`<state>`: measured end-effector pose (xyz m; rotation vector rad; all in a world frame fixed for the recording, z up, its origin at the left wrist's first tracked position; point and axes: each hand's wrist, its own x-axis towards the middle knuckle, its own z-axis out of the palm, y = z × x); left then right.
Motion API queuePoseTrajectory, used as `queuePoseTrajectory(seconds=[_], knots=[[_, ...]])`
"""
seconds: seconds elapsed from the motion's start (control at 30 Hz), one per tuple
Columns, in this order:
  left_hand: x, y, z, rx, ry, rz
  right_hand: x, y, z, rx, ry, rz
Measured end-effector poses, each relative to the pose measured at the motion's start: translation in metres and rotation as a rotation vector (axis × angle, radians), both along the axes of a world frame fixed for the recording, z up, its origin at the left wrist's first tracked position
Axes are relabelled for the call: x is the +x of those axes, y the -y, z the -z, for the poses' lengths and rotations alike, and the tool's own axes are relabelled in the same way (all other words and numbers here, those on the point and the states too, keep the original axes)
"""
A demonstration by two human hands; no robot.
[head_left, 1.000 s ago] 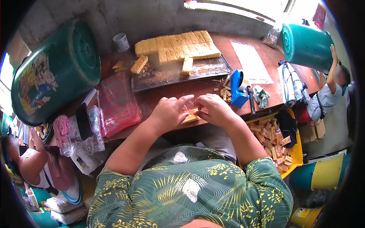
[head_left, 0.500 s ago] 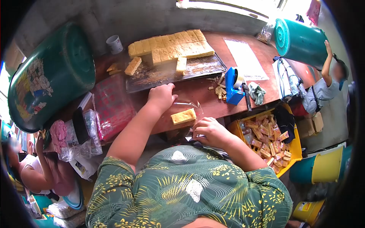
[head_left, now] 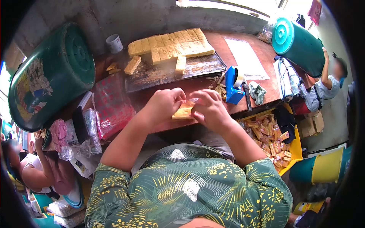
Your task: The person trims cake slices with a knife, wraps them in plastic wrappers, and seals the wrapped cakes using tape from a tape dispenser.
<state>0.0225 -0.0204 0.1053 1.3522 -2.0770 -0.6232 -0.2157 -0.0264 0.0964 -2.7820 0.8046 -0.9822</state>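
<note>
Both my hands meet over a yellow cake bar near the table's front edge. My left hand has its fingers pinched on a clear plastic wrapper above the bar. From the other side, my right hand curls its fingers round the wrapper, thumb close to the bar's right end. The fingers partly hide the film and the bar. Beyond them a dark baking tray carries a sliced slab of cake, with two separate bars lying in front of the slab.
A blue tape dispenser, a knife and a grey cloth lie to the right. Below stands a yellow crate of wrapped bars. Red printed plastic lies left. Two people are nearby, one beside a green drum.
My left hand has come down and right from near the tray, and my right hand has risen from the table's edge. They now hold the clear wrapper together over the bar.
</note>
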Motion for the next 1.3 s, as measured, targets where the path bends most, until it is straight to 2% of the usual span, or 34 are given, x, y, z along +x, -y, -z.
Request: queuePoseTrajectory(seconds=[0.03,0.1,0.13,0.2,0.3,0.4,0.43,0.53,0.73,0.83,0.93,0.97,1.1,1.17,1.3], knots=[[-0.002,-0.008,-0.003,-0.006,-0.009,0.011,0.003,0.007,-0.004,-0.053,-0.013,0.012],[-0.002,-0.021,-0.005,0.06,-0.034,0.042,0.001,0.022,0.002,0.091,-0.09,-0.035],[-0.002,-0.023,-0.002,-0.048,0.04,0.049,0.001,0.026,0.006,0.163,-0.13,-0.061],[-0.004,-0.024,0.012,-0.26,0.185,0.059,0.003,0.021,0.01,0.214,-0.034,-0.029],[-0.001,-0.023,0.026,-0.194,0.303,0.033,0.006,0.014,0.01,0.347,0.026,0.017],[-0.002,-0.025,0.024,-0.172,0.284,0.028,-0.001,0.021,0.038,0.287,-0.129,-0.017],[-0.003,-0.026,0.024,-0.167,0.263,0.03,-0.002,0.022,0.042,0.344,-0.109,-0.061],[-0.006,-0.023,0.042,-0.248,0.231,-0.004,-0.001,0.02,0.054,0.267,-0.097,0.011],[-0.001,-0.018,0.056,-0.124,0.28,0.014,-0.003,0.017,0.053,0.289,-0.017,0.021],[0.016,-0.022,0.057,0.197,-0.128,-0.146,-0.004,0.01,0.05,0.644,0.176,0.175],[0.028,-0.026,0.077,0.322,-0.42,-0.248,-0.003,0.019,0.072,1.201,0.497,0.157],[0.03,-0.025,0.087,0.351,-0.518,-0.22,-0.004,0.019,0.077,1.288,0.565,0.154],[0.043,-0.02,0.092,0.471,-0.57,-0.042,-0.01,0.028,0.088,1.183,0.469,0.029],[0.045,-0.022,0.085,0.593,-0.533,-0.008,-0.015,0.029,0.089,1.232,0.41,0.046],[0.033,-0.027,0.074,0.568,-0.638,-0.112,-0.008,0.02,0.072,1.164,0.331,0.168]])
